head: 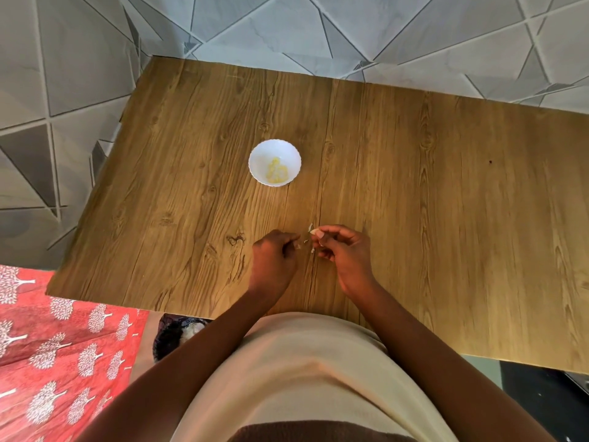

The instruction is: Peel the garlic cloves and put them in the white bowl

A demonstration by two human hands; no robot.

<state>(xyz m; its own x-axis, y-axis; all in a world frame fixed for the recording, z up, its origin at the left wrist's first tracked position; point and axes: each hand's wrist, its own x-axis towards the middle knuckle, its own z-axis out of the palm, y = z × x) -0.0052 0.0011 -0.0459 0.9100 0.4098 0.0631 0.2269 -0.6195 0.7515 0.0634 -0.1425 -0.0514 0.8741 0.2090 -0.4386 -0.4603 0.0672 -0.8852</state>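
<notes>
Both hands hover low over the near middle of the wooden table (pixel 414 186), forearms reaching in from the bottom edge. Right hand (pixel 345 250) is curled, its fingertips pinching a pale garlic clove (pixel 314 231) whose long axis runs roughly left-right, tip toward the left hand. Left hand (pixel 275 252) is loosely fisted, thumb and forefinger pinched together on what looks like a sliver of skin (pixel 299 246), too small to be sure. Farther back sits the white bowl (pixel 274 148), holding yellowish peeled cloves (pixel 276 172), blurred together so they cannot be counted.
</notes>
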